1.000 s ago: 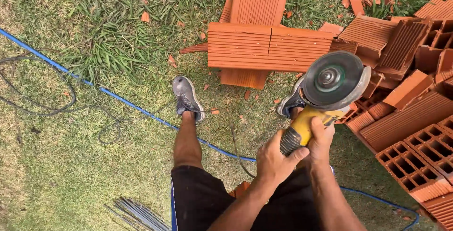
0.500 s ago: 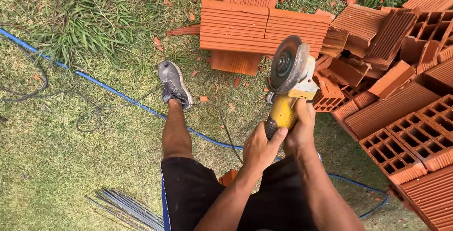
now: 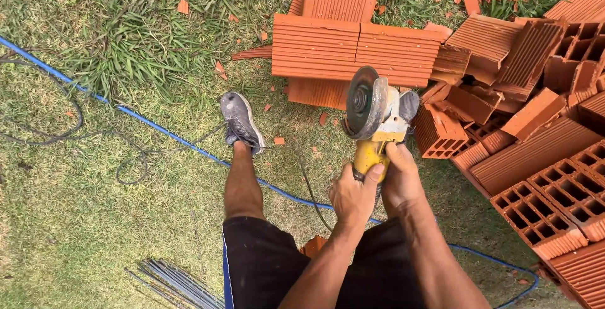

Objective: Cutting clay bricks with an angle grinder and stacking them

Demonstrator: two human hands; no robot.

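The left hand (image 3: pixel 354 190) and the right hand (image 3: pixel 399 179) are both gripping tight around the yellow handle of a power grinder with a round grey disc (image 3: pixel 373 118). It is being held up in the air, above the grass, near a pile of orange hollow clay bricks (image 3: pixel 529 132). A grey shoe (image 3: pixel 240 120) is standing beside a long blue hose (image 3: pixel 157 129).

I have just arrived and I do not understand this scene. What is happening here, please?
A person stands on grass and holds a yellow angle grinder with both hands: the left hand and the right hand grip its handle. The disc stands on edge in the air, above the ground, near a pile of red hollow bricks. Two ribbed bricks lie flat just ahead. A blue hose crosses the grass.
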